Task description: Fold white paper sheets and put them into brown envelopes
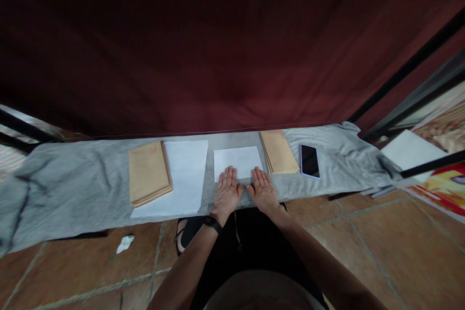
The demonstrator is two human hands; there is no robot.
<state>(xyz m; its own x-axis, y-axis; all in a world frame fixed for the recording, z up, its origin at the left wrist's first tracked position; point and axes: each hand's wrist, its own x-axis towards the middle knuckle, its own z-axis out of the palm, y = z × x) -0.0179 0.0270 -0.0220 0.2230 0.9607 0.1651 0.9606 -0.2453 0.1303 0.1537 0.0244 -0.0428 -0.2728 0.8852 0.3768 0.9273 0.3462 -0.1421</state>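
A small folded white sheet [238,161] lies on a narrow table covered with a grey cloth [72,184]. My left hand [227,191] and my right hand [262,189] lie flat side by side, fingers stretched out, pressing on the near edge of that sheet. Neither hand holds anything. A black band sits on my left wrist.
Left of my hands lie a large white sheet [187,177] and a stack of brown envelopes [148,172]. To the right sit a second stack of brown envelopes [279,151] and a black phone [309,161]. A dark red curtain hangs behind. A crumpled scrap [125,243] lies on the tiled floor.
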